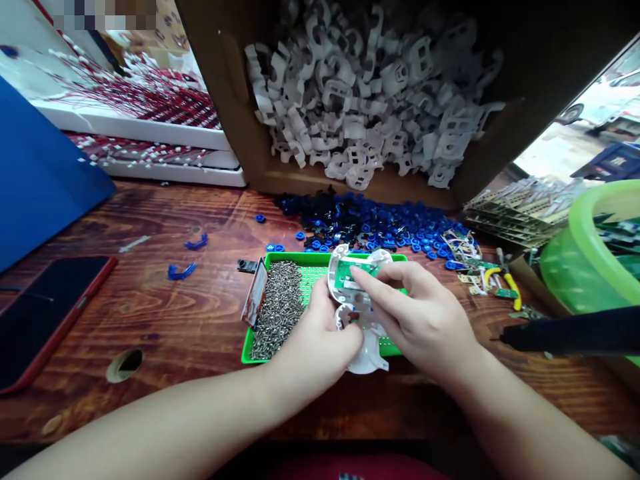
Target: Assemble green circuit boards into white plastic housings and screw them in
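My left hand (325, 333) is closed around a white plastic housing (367, 353), holding it above a green tray (310, 257). A green circuit board (345, 275) lies in the upper part of the housing. My right hand (420, 307) reaches in from the right, its index fingertip on the board; its other fingers are bent, and whether they grip the board or the housing edge I cannot tell. Many small metal screws (277, 310) fill the left side of the tray.
Behind the tray lie many small blue plastic parts (370, 220), before a cardboard box (295, 180) of white plastic pieces. At right are yellow-handled pliers (513, 290), a black tool tip (560, 331) and a green tub (565, 267). A phone (55, 313) lies left, near a table hole (125, 365).
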`<state>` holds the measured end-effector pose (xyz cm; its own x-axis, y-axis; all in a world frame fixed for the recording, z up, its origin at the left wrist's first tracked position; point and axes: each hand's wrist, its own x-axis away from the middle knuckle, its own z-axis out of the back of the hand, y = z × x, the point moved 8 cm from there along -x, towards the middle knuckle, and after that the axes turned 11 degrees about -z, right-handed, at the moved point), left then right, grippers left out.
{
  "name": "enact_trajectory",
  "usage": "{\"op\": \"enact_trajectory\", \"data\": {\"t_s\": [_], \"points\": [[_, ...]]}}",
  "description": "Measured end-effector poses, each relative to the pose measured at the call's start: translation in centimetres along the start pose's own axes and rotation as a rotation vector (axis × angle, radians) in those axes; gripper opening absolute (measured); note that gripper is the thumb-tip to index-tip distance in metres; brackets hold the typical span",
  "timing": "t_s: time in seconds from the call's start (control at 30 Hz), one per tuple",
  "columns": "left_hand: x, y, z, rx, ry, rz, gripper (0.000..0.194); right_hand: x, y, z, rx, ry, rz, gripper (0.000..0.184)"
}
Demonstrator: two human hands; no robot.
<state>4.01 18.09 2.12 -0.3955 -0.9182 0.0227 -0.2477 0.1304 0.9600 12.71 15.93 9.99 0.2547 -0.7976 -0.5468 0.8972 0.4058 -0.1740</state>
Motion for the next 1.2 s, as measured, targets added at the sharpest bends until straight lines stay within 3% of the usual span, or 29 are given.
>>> {"op": "enact_trajectory", "data": {"t_s": [0.33,0.47,0.7,0.93,1.2], "points": [[0.4,0.6,-0.2,0.155,-0.008,0.026,0.037,0.1,0.9,-1.1,-0.239,-0.347,-0.097,0.048],[0.2,0.4,0.0,0.229,0.015,0.041,0.027,0.1,0.6,-0.7,-0.187,-0.275,-0.026,0.041],[0.2,0.6,0.0,0.210,0.019,0.031,0.029,0.3,0.9,0.2,-0.157,-0.187,-0.030,0.023],[0.0,0.7,-0.5,0.259,-0.041,0.000,0.031,0.3,1.5,1.2,-0.227,-0.147,-0.032,0.025],[0.0,0.9,-1.0,0.273,-0.094,-0.023,0.043,0.4,1.4,0.6,-0.143,-0.138,0.005,0.021]]}}
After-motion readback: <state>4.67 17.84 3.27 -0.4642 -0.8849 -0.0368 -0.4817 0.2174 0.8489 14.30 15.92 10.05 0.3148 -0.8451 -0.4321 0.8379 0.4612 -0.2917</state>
